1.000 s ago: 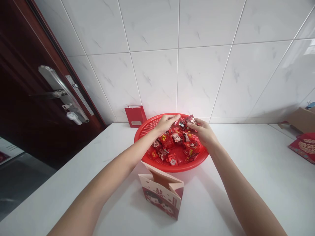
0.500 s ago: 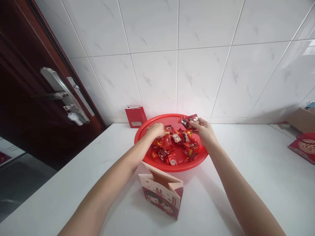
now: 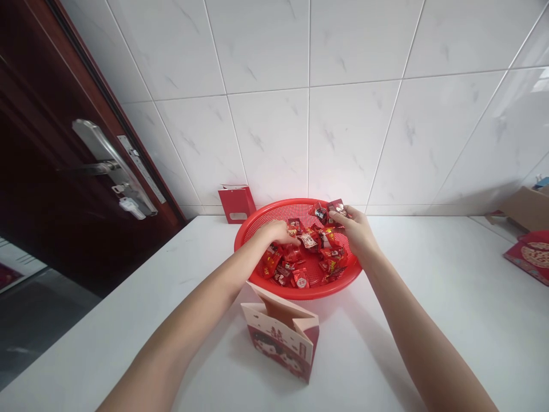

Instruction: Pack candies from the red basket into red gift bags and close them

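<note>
A red plastic basket with mesh sides holds several red wrapped candies. Among the candies, at the basket's left side, is my left hand; its fingertips are partly hidden, so their grip cannot be made out. Over the right rear rim, my right hand pinches dark red candy packets. In front of the basket stands a paper gift box, its top open, with a printed cartoon figure on its front.
A small red box stands behind the basket's left, near the tiled wall. At far left is a dark door with a metal handle. A red patterned packet and a cardboard box lie at far right.
My left hand has shifted slightly right and down among the candies, and some candies at the left have moved. My right hand stays nearly still with its packets.
</note>
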`<state>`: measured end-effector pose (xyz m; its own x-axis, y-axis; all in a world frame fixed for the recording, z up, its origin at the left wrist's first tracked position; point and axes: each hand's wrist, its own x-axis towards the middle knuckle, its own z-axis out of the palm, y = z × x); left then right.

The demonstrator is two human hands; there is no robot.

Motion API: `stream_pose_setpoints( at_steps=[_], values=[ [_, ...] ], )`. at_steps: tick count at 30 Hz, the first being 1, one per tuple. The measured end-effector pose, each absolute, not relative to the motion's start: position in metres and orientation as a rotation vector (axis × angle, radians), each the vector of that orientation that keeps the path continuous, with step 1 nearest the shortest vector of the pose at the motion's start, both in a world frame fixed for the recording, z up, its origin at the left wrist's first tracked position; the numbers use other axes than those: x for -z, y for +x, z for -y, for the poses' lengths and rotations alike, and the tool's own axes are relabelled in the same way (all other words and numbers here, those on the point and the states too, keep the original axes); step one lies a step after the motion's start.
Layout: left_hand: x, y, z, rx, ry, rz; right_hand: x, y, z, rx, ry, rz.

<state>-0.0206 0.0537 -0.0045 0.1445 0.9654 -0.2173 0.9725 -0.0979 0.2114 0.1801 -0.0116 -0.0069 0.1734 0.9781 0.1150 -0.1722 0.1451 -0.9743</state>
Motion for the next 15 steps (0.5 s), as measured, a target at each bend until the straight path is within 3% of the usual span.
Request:
stream_pose_setpoints(
  at_steps=[9,15],
  values=[
    [-0.002,-0.014,-0.042,0.233,2.066,-1.453,0.006,0.18,0.012,-1.054,-1.041,0.978],
    [-0.001,-0.012,-0.043,-0.127,2.141,-1.546,0.005,0.179,0.012,-1.03,-1.012,0.918]
  ],
)
